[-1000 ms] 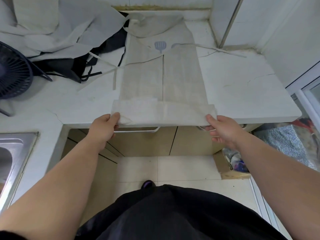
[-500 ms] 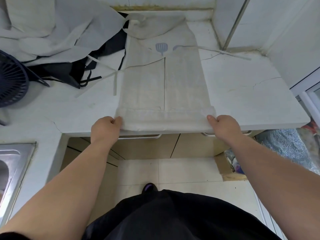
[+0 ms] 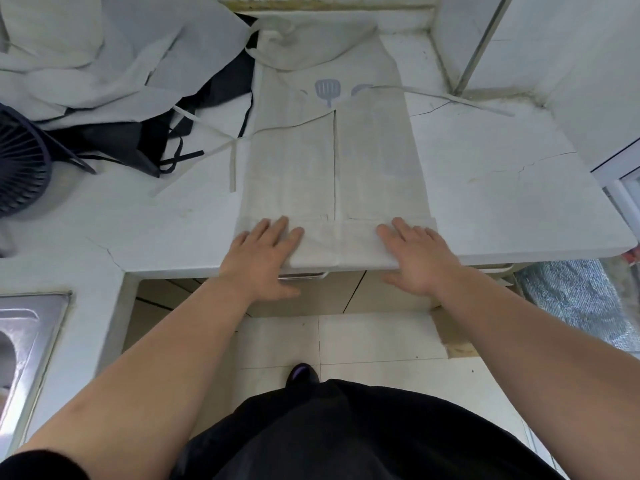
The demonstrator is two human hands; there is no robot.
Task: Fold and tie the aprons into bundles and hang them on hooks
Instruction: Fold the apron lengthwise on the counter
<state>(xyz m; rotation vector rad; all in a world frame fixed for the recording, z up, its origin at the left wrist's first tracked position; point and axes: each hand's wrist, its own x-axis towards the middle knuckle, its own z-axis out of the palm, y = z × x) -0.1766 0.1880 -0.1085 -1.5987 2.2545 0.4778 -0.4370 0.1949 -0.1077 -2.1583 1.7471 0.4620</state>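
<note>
A cream apron with a blue spatula print lies lengthwise on the white counter, its two sides folded in to meet at a centre seam. Its near end is turned up into a narrow folded band at the counter's front edge. My left hand lies flat on the left part of that band, fingers straight. My right hand lies flat on the right part, fingers spread. One apron tie trails right across the counter, another tie hangs off the left side.
A heap of grey and black aprons fills the back left of the counter. A dark fan stands at the far left, and a steel sink sits lower left. White walls close the back and right. Below the counter are cupboard doors and floor tiles.
Both hands have let go of the folded band's ends and now press flat on top of it, each having moved inward. The band lies flattened at the counter edge.
</note>
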